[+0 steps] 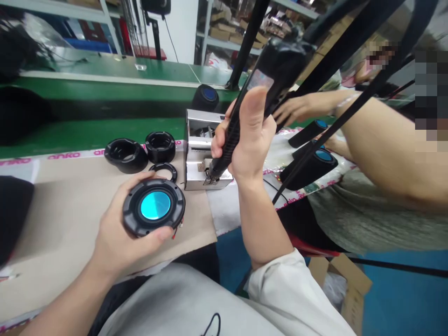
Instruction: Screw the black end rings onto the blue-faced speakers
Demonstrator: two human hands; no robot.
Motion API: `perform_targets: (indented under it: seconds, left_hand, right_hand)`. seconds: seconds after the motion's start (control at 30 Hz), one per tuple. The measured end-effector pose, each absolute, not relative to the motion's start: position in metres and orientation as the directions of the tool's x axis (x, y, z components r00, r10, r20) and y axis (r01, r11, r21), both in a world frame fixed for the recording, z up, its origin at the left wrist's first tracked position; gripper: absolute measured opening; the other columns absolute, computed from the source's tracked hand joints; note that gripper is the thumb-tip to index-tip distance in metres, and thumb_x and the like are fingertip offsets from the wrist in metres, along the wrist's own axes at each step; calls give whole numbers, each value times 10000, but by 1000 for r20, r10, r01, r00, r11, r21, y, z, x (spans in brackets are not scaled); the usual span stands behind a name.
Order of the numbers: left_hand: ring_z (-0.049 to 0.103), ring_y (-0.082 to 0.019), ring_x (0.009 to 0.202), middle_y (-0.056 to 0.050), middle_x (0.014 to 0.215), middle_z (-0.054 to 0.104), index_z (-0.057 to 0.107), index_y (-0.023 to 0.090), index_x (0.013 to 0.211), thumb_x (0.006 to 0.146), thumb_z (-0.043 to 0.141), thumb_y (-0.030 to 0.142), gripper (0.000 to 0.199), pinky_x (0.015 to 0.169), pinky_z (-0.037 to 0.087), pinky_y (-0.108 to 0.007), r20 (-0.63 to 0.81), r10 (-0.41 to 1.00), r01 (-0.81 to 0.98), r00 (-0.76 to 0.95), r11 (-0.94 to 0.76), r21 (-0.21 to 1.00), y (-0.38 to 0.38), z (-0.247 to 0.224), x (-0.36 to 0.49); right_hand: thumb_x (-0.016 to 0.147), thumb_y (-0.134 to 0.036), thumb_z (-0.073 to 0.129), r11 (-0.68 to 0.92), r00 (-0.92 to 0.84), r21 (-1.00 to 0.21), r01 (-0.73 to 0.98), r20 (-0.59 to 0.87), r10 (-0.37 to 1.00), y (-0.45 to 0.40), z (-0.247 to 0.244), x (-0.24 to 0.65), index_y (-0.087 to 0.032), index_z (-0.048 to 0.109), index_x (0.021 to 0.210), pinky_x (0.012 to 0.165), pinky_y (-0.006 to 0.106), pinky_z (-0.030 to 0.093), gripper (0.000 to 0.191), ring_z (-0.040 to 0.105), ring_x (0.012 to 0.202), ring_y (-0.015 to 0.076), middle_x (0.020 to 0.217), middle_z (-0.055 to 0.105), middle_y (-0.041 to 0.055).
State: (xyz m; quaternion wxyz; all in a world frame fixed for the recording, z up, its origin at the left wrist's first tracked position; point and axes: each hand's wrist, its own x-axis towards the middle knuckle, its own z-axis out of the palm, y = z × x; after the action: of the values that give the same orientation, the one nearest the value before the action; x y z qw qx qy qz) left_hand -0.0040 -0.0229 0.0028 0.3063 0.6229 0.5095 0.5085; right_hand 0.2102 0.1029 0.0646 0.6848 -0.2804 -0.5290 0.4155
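Note:
My left hand (115,224) grips a round black speaker driver (154,206) by its rim, with its shiny blue centre facing up. Short red wires poke out beneath its edge. In a closed grip, my right hand (250,140) holds a black electric screwdriver (234,133), tilted with its tip down. That tip is at the front of a silver metal screw feeder (196,177); whether it touches a screw cannot be made out. Behind the speaker driver lie a thin black ring (170,170) and two thicker black rings (126,155) (160,146).
A black cylindrical speaker (206,97) stands behind the feeder. To the right, a co-worker's arm (381,144) reaches over several black speakers (311,170). Dark straps and poles (252,42) cross the upper right. An open cardboard box (353,298) sits on the floor.

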Motion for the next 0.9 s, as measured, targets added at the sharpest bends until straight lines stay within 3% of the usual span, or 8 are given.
perform_targets:
  seconds: [0.2,0.47,0.9]
  left_hand:
    - [765,-300,1183,-98,1352,782,656,200,1382,672,938,460,807,987,584,-350,297,954,324,-43,-268,907,-24,5,-4]
    - [761,-299,1158,-97,1330,777,640,214,1360,667,946,449,793,970,579,-357,282,959,312,-31,-259,914,-26,3,-6]
    - [769,-329,1181,-113,1322,774,625,205,1327,643,949,447,794,1006,613,-404,204,979,302,13,-199,932,-22,15,-7]
  right_hand:
    - [872,-837,708,443,56,-837,-322,450,891,88,74,218,-273,551,869,366,319,354,586,495,411,152,542,536,-59]
    - [875,-776,763,515,105,-807,-289,508,855,85,78,217,-275,553,861,408,337,364,544,505,432,148,564,539,-59]
    - [844,-895,690,455,99,-854,-252,445,890,87,67,208,-245,532,811,343,281,329,670,462,373,125,517,494,-54]
